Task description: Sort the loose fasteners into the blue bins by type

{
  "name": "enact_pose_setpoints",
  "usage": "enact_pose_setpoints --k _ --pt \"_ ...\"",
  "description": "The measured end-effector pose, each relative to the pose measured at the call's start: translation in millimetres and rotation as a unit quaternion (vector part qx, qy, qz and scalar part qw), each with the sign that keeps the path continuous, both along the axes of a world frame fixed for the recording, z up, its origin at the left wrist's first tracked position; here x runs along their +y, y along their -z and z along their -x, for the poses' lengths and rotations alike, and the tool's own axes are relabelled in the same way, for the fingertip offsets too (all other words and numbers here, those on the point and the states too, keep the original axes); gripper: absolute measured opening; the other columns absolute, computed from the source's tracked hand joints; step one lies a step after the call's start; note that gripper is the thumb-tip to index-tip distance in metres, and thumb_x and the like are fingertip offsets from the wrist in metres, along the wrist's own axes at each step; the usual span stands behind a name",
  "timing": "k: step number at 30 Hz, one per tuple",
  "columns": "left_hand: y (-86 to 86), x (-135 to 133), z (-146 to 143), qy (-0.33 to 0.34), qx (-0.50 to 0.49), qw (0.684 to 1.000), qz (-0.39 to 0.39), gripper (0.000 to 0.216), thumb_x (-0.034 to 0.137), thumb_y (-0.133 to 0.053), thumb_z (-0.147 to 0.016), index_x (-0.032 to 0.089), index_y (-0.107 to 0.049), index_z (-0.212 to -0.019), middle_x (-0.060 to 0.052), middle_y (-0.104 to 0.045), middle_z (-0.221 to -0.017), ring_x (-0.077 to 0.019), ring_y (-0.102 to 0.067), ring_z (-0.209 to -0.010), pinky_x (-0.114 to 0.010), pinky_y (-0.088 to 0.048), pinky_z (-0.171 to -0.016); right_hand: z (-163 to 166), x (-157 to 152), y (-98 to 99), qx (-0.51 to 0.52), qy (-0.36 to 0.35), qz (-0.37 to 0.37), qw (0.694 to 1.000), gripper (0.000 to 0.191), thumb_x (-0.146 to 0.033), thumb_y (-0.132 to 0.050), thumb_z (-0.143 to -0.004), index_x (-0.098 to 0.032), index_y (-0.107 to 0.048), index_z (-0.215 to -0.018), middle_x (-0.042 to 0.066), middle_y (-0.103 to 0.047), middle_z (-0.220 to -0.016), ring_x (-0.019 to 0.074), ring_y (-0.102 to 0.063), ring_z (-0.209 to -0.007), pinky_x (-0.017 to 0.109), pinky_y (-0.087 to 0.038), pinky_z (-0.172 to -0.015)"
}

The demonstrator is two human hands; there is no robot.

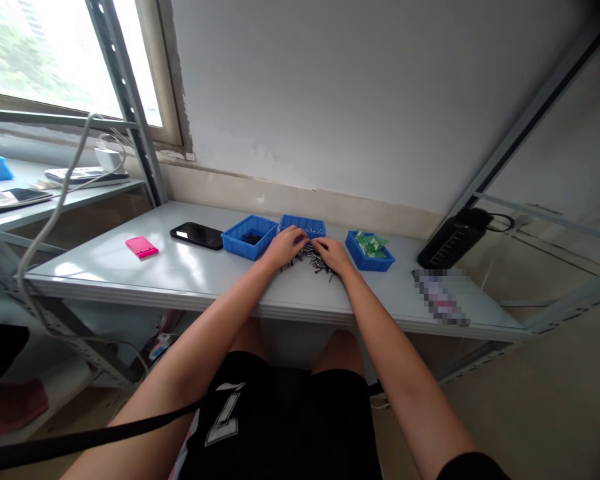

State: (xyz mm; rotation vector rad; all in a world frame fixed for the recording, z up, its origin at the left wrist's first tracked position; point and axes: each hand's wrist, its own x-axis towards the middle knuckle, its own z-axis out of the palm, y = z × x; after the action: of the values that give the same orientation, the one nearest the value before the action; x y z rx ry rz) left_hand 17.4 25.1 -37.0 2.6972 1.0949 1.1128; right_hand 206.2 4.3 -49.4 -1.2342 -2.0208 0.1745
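Note:
A loose pile of small dark and silvery screw-like pieces (321, 261) lies on the grey tabletop. Over its left side is my left hand (286, 245), the fingers curled and pinched together. My right hand (331, 253) is above the right side, also with its fingers closed, its tips close to those of the left. Whatever is between the fingertips is too small to make out. Just behind the hands stands a blue bin (303, 224) with a few thin silvery pieces in it. To the left, another blue bin (250, 248) holds small black pieces.
A third blue bin (371, 261) with green-and-white packets stands on the right. Beyond it are a black bottle (453, 240) and a blurred-out item (440, 297). A black phone (197, 235) and a pink phone stand (142, 247) lie left. A white cable (55, 213) hangs by the shelf post.

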Motion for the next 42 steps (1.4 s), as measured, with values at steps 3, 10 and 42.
enact_pose_setpoints --k 3,10,42 --pt "2.7 3 1 -0.002 0.008 1.0 0.01 0.028 0.032 -0.052 -0.09 0.014 -0.055 -0.111 -0.008 -0.058 -0.109 -0.0183 -0.059 -0.094 -0.039 -0.051 -0.081 0 0 -1.2 0.007 0.018 -0.017 1.0 0.026 -0.034 -0.051 -0.091 -0.017 -0.056 -0.11 0.007 -0.058 -0.113 0.0177 -0.058 -0.098 0.039 -0.049 -0.085" --pt "9.3 11 1 0.007 0.041 0.999 0.032 0.027 0.032 -0.052 -0.09 0.014 -0.056 -0.11 -0.008 -0.058 -0.11 -0.0182 -0.059 -0.094 -0.039 -0.051 -0.082 4 -1 -2.6 0.012 0.023 -0.047 0.999 0.025 -0.034 -0.051 -0.091 -0.017 -0.057 -0.109 0.007 -0.058 -0.113 0.0175 -0.058 -0.098 0.039 -0.049 -0.086" --pt "4.9 8 2 -0.004 0.003 0.999 0.039 0.027 0.032 -0.052 -0.09 0.014 -0.056 -0.109 -0.008 -0.059 -0.108 -0.0178 -0.059 -0.092 -0.038 -0.052 -0.08 2 1 -3.5 -0.001 0.046 -0.089 0.995 0.026 -0.034 -0.05 -0.091 -0.017 -0.057 -0.11 0.007 -0.058 -0.114 0.0181 -0.057 -0.1 0.041 -0.048 -0.088"
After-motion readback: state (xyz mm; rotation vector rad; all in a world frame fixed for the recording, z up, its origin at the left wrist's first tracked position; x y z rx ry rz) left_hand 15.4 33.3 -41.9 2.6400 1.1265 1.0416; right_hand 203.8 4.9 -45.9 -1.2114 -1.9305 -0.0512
